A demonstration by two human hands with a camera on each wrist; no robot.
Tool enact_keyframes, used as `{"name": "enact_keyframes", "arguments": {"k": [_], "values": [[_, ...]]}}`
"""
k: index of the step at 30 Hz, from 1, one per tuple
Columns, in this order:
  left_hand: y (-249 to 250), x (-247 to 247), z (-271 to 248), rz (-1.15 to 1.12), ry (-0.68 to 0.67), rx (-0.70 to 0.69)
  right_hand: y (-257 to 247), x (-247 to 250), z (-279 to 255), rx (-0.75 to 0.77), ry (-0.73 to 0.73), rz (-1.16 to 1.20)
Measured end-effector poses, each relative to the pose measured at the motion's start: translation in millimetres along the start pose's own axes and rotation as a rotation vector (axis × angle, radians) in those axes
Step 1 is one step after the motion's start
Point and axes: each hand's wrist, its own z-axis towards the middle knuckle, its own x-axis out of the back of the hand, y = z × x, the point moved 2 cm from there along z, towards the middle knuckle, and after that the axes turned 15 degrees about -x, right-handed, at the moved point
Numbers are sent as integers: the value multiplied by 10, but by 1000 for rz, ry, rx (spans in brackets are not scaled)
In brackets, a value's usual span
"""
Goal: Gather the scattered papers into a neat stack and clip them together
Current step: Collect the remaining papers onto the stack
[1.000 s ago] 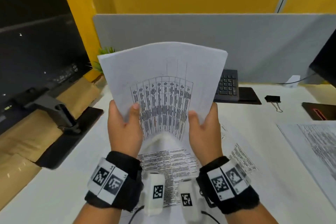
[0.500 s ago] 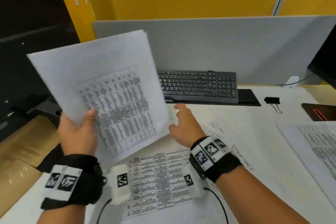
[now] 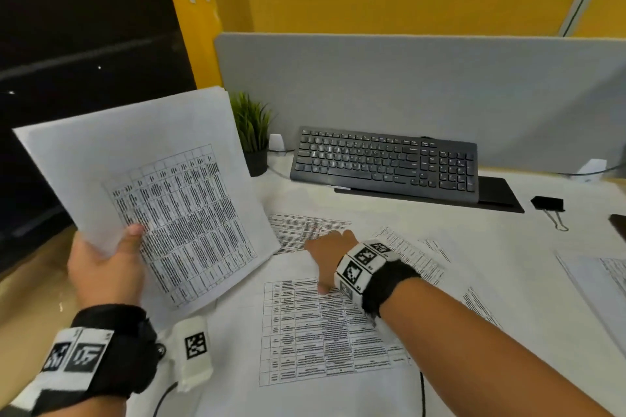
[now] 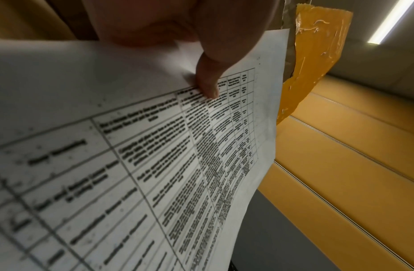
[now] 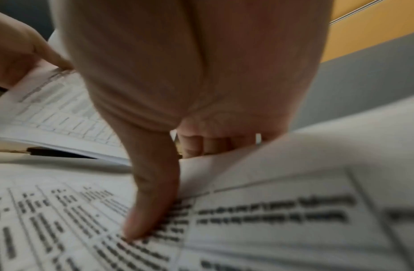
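Note:
My left hand (image 3: 111,257) holds a stack of printed papers (image 3: 162,186) tilted up over the desk's left side, with the thumb (image 4: 208,86) pressed on the top sheet (image 4: 154,165). My right hand (image 3: 321,264) is down on a loose printed sheet (image 3: 321,332) on the white desk. Its thumb (image 5: 150,201) lies on top of that sheet (image 5: 270,201), and the fingers curl under its lifted far edge. More loose sheets (image 3: 413,257) lie spread beneath and to the right. A black binder clip (image 3: 547,204) sits at the far right, out of either hand's reach.
A black keyboard (image 3: 382,159) leans against the grey divider (image 3: 406,85), with a small potted plant (image 3: 252,132) to its left. A dark monitor (image 3: 67,78) stands at the left. Another sheet (image 3: 603,281) lies at the right edge.
My right hand has let go of the stack and dropped to a sheet on the desk. My left hand has carried the stack to the left.

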Motion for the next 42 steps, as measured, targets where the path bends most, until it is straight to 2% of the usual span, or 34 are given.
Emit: {"name": "enact_keyframes", "arguments": {"k": [6,10,13,21,23,27,34,39,42], "values": [[29,71,-9,3,0,1,211,247,87,109,124,-195],[36,116,-35,25,4,14,276,174,79,186,-62,-151],[31,129,-53,38,5,6,369,86,5,224,-146,-109],[171,-20,-160,1,-32,25,576,67,-112,86,-83,-157],[202,-34,-174,4,-40,27,622,97,-148,89,-41,-123],[231,-40,-169,20,-43,25,870,444,-300,16,39,77],[386,-143,-173,-36,-61,13,1409,1084,-660,-92,324,382],[478,-174,-214,-49,-74,8,1818,1134,-757,-208,510,820],[525,-218,-233,-71,-94,24,1956,1132,-846,-127,554,1235]]}}
